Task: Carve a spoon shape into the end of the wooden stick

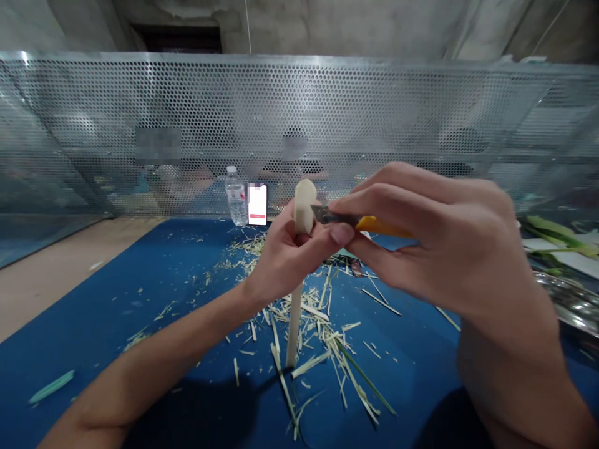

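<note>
My left hand (pixel 292 249) is wrapped round a pale, peeled stalk (pixel 304 206). Its rounded top sticks up above the fingers, and its long thin lower part hangs down over the blue table. In my right hand (pixel 412 224) is a utility knife (pixel 381 227) with a yellow handle. The dark blade points left, its tip at or very near the upper part of the stalk. My left thumb lies close under the blade. Pale shavings (pixel 322 312) and long strips are scattered on the table below both hands.
A water bottle (pixel 236 198) and an upright phone (pixel 257 204) stand at the back, before a perforated metal screen (pixel 196 112). Metal trays (pixel 568 299) and green leaves (pixel 552 234) are at the right. A green piece (pixel 51 387) lies front left. People show dimly behind the screen.
</note>
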The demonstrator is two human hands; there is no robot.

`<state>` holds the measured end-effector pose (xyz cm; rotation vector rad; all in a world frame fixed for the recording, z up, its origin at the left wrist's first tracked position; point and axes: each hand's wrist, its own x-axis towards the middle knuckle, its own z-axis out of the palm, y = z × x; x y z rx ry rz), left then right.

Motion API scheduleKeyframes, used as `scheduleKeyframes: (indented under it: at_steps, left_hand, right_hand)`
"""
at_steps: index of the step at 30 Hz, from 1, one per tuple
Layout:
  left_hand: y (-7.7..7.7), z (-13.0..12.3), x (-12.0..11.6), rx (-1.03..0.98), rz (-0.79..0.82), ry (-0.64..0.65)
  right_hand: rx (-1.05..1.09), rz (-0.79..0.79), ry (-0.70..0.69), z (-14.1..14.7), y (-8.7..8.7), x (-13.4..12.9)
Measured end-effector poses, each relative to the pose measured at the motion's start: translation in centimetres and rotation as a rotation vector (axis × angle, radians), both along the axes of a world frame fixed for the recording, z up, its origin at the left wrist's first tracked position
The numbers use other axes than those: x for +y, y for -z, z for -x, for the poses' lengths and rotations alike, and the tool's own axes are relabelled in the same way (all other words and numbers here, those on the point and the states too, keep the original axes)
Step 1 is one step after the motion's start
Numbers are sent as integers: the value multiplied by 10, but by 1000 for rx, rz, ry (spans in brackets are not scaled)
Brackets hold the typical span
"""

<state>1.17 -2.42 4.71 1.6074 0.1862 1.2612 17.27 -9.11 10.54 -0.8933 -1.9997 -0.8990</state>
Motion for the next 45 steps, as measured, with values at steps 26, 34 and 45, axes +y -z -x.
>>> scheduleKeyframes:
  at_steps: [26,34,45]
  left_hand:
    - [-5,0,-5,27,0,70]
    - [-13,1,-10,13,39,82]
    - [-12,5,0,64,1,44]
  right_hand:
    - [-13,29,-52,-2,1,10]
    - [35,-24,-99,6,3,10]
    - [37,-75,-84,8,3,10]
